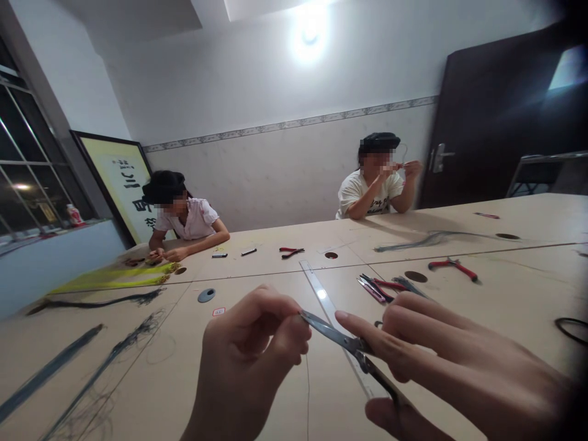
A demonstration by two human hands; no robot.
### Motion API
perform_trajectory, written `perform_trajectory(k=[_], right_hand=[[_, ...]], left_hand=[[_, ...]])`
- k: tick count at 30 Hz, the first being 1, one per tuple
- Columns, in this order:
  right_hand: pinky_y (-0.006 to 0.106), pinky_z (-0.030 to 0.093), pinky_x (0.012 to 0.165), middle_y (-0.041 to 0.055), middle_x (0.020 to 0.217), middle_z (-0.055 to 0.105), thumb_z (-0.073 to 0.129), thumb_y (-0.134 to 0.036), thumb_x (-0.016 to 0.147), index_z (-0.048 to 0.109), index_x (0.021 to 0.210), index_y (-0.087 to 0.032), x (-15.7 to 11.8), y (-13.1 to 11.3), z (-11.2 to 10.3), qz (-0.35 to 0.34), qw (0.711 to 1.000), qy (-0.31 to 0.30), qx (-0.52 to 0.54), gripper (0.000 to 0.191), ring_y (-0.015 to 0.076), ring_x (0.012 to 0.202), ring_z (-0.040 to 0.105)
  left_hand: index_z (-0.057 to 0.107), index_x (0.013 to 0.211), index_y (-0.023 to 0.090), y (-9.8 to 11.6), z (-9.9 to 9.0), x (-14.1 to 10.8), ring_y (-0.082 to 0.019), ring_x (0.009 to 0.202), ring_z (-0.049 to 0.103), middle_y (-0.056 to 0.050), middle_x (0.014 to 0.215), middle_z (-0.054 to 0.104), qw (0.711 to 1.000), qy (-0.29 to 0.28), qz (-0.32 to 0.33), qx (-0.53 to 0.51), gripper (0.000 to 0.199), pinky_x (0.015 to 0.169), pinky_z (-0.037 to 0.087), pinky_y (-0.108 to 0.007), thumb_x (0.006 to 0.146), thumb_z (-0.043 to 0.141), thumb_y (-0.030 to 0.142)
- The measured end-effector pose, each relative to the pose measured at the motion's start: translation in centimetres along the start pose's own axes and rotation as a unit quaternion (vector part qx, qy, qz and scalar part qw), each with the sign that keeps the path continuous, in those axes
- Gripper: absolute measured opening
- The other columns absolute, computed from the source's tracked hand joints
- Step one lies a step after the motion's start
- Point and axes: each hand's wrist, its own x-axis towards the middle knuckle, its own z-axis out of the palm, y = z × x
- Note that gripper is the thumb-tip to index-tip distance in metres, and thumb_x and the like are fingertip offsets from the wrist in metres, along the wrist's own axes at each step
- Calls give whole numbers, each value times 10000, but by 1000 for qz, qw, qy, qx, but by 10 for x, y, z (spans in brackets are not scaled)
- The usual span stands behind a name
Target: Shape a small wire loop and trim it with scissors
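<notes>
My right hand point(441, 361) holds a pair of small scissors point(337, 337), index finger stretched along them and thumb at the lower handle. Their blades point left and meet the fingertips of my left hand point(255, 361). That hand is closed in a pinch between thumb and forefinger. A thin dark strand point(308, 386) hangs below the pinch; whether it is what the fingers hold is hard to make out. Beneath the scissors a clear ruler point(316, 288) lies slantwise on the table.
Bundles of grey strands point(55, 364) and yellow ones point(110, 278) lie at the left. Red-handled pliers point(454, 267), more pliers point(291, 251) and pink-handled snips point(371, 290) rest beyond my hands. Grey strands point(427, 240) stretch across the far right. Two people sit opposite, working with their hands.
</notes>
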Motion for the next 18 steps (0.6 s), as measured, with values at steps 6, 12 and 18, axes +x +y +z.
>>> perform_trajectory(k=[6, 12, 18], right_hand=[[311, 527, 591, 7, 789, 550, 521, -114, 872, 471, 1279, -149, 0, 0, 1, 6, 1000, 7, 21, 411, 165, 689, 544], [278, 483, 518, 22, 809, 565, 520, -143, 885, 429, 1339, -145, 0, 1, 2, 10, 1000, 8, 4, 463, 182, 719, 563], [275, 487, 522, 28, 814, 576, 531, -139, 887, 419, 1357, -132, 0, 2, 0, -3, 1000, 1, 5, 484, 184, 733, 556]], left_hand=[[680, 734, 283, 0, 0, -1, -25, 520, 622, 112, 607, 637, 1000, 4, 3, 6, 257, 504, 510, -47, 785, 631, 36], [677, 730, 276, 2, 0, 0, -28, 506, 616, 108, 604, 633, 1000, 7, 4, -1, 248, 491, 510, -54, 786, 628, 40], [675, 729, 282, 1, 1, 0, -23, 511, 620, 115, 600, 632, 1000, 5, 3, 5, 258, 499, 508, -44, 783, 628, 34]])
